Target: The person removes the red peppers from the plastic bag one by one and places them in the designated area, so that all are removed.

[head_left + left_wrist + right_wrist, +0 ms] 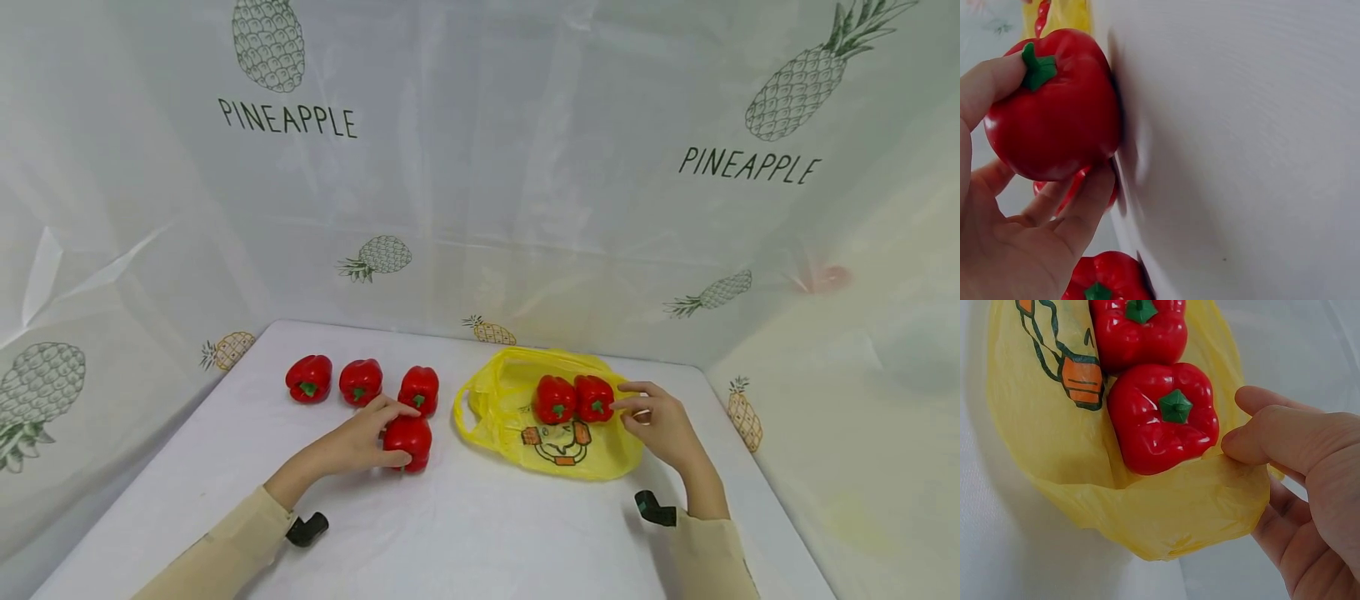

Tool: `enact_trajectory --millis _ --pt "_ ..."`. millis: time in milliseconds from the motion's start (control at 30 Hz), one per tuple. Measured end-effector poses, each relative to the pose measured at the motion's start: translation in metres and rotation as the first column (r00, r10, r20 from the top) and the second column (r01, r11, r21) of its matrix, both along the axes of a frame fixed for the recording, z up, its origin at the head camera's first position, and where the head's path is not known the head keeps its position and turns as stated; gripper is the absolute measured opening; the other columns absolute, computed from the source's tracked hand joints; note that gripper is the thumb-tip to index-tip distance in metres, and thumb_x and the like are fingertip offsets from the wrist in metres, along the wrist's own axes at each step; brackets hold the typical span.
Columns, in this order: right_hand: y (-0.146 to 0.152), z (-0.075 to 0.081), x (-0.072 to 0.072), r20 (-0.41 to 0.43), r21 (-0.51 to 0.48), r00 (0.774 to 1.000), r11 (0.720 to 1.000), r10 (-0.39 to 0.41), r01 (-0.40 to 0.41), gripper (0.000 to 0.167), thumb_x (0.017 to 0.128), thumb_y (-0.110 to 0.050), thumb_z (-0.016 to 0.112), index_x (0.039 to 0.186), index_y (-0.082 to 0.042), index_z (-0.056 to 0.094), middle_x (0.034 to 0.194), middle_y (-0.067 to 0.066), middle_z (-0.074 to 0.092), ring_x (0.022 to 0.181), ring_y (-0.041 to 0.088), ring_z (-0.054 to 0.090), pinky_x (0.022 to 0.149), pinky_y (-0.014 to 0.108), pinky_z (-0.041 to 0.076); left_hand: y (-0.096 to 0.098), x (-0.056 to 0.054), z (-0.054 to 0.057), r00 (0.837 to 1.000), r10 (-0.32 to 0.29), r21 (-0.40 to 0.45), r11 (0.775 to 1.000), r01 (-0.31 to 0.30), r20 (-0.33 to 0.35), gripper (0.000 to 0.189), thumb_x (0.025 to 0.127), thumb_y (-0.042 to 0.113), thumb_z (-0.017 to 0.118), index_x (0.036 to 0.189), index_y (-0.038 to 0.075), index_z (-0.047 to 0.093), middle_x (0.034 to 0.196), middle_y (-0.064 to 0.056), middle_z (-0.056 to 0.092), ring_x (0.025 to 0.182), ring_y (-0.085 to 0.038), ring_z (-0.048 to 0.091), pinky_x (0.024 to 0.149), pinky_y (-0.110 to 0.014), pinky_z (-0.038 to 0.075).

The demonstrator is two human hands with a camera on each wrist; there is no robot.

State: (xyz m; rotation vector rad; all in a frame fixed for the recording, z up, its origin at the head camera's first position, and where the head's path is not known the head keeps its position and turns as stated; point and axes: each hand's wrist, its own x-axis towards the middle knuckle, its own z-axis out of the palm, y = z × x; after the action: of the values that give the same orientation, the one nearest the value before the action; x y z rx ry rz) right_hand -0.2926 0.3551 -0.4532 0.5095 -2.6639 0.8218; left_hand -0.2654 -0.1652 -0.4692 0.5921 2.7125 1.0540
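Note:
My left hand [363, 437] grips a red bell pepper [408, 440] with a green stem. In the left wrist view the thumb lies by the stem of this pepper [1060, 119], the fingers around its far side. Further right, a yellow plastic bag [480, 417] lies flat on the table, with two red bell peppers [555, 398] side by side on it. At the bag's right end, my right hand [663, 425] pinches its edge, close beside the nearer pepper [1163, 419]. In the right wrist view the thumb is inside the edge, other fingers behind it.
Three more red bell peppers stand in a row at the back left: one at the left end [308, 378], one in the middle [361, 382] and one just behind my left hand [418, 390]. The white table [480, 533] is backed by a pineapple-print sheet [480, 183].

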Motion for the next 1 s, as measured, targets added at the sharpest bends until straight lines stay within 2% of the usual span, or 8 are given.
enact_trajectory --millis 167,433,800,1000 --pt "0.0011 -0.0034 -0.0003 -0.033 0.010 0.999 1.000 0.016 -0.016 0.023 0.087 0.011 0.077 0.102 -0.005 0.084 0.131 0.018 0.068 0.088 0.023 0.070 0.078 0.026 0.063 -0.0007 0.0002 -0.0003 1.000 -0.006 0.004 1.000 0.006 0.001 0.065 0.086 0.034 0.090 0.143 0.030 0.061 0.139 -0.005 0.051 0.128 -0.028 0.053 0.092 -0.049 0.061" --pt "0.0011 -0.0037 0.0000 -0.081 0.029 0.996 0.999 0.033 -0.031 0.024 0.085 0.012 0.077 0.100 -0.005 0.084 0.129 0.018 0.069 0.085 0.021 0.069 0.075 0.024 0.063 -0.0026 -0.0010 -0.0009 1.000 -0.029 -0.002 1.000 0.029 -0.013 0.064 0.087 0.034 0.089 0.145 0.028 0.060 0.141 -0.006 0.050 0.128 -0.028 0.053 0.092 -0.048 0.062" --pt "0.0010 -0.0029 0.0000 -0.069 0.021 0.997 0.999 0.029 -0.028 0.024 0.085 0.012 0.077 0.101 -0.005 0.084 0.129 0.019 0.069 0.086 0.023 0.070 0.077 0.040 0.066 -0.0044 -0.0012 0.0002 0.998 -0.050 0.007 0.999 0.051 -0.027 0.066 0.087 0.037 0.089 0.146 0.026 0.060 0.144 -0.006 0.051 0.130 -0.029 0.054 0.094 -0.047 0.062" --pt "0.0005 -0.0028 0.0005 -0.068 0.023 0.997 0.999 0.024 -0.022 0.024 0.085 0.012 0.078 0.101 -0.005 0.084 0.129 0.018 0.069 0.086 0.023 0.071 0.077 0.038 0.066 -0.0058 -0.0012 0.0011 0.998 -0.057 0.018 0.998 0.057 -0.025 0.069 0.087 0.041 0.089 0.147 0.026 0.059 0.146 -0.005 0.050 0.130 -0.028 0.054 0.095 -0.047 0.062"
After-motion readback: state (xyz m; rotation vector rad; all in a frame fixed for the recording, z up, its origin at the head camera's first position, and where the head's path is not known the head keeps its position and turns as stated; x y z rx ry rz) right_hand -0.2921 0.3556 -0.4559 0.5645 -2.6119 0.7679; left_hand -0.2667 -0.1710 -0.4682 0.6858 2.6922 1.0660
